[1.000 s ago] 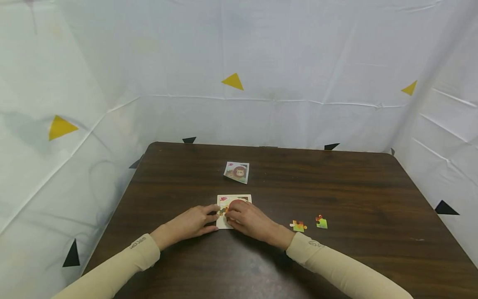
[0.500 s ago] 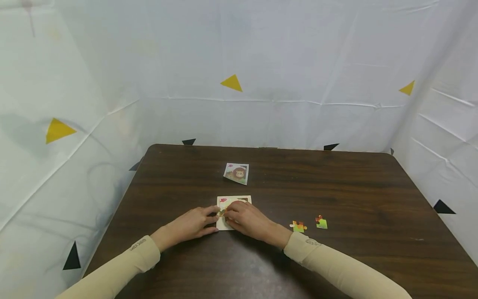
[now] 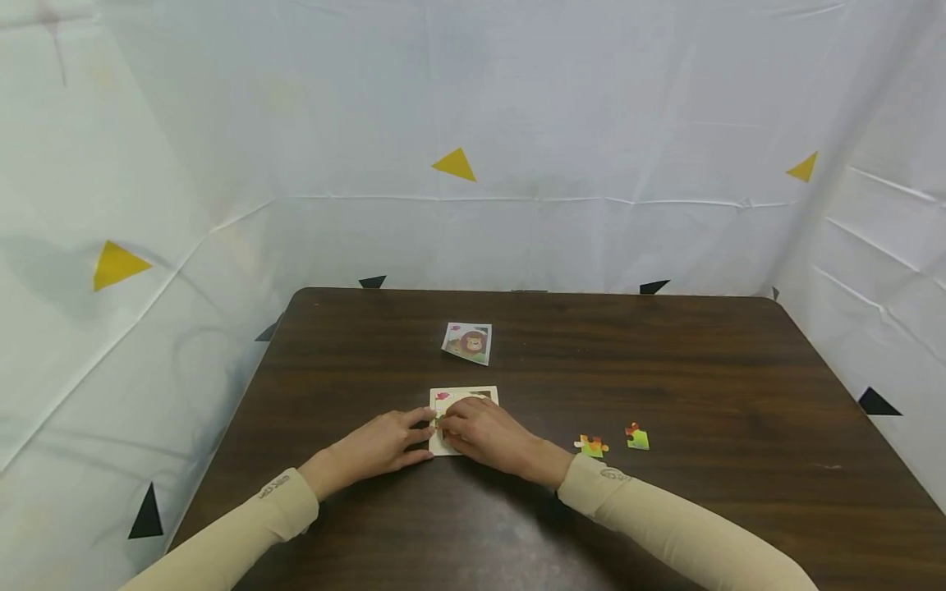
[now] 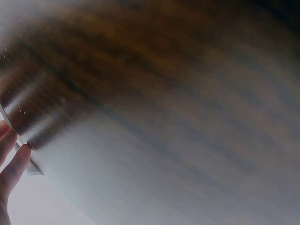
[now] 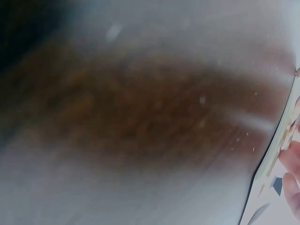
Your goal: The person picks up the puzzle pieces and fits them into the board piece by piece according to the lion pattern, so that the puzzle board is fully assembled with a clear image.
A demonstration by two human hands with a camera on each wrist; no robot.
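A small pale-framed jigsaw board [image 3: 445, 446] lies flat near the table's middle, a pink shape showing at its upper left corner. My left hand [image 3: 380, 443] has its fingers extended, fingertips right at the board's left edge; the left wrist view catches those fingers [image 4: 14, 164] along the rim. Over the board my right hand [image 3: 491, 435] is bent down, its fingertips pinching a small puzzle piece [image 3: 440, 419], mostly hidden beneath them. Much of the board is covered by that hand. Fingers [image 5: 291, 161] show over the board at the right border of the right wrist view.
Two loose puzzle pieces [image 3: 592, 446] [image 3: 637, 437], orange, red and green, lie right of the board. Beyond it sits a lion picture card [image 3: 467, 343] with a lifted corner. White sheeting [image 3: 554, 123] with yellow and black triangles surrounds the brown table [image 3: 665, 369].
My right fingertips have shifted slightly left over the board, covering more of the orange patch. The left hand keeps its place at the edge, and the loose pieces lie where they were.
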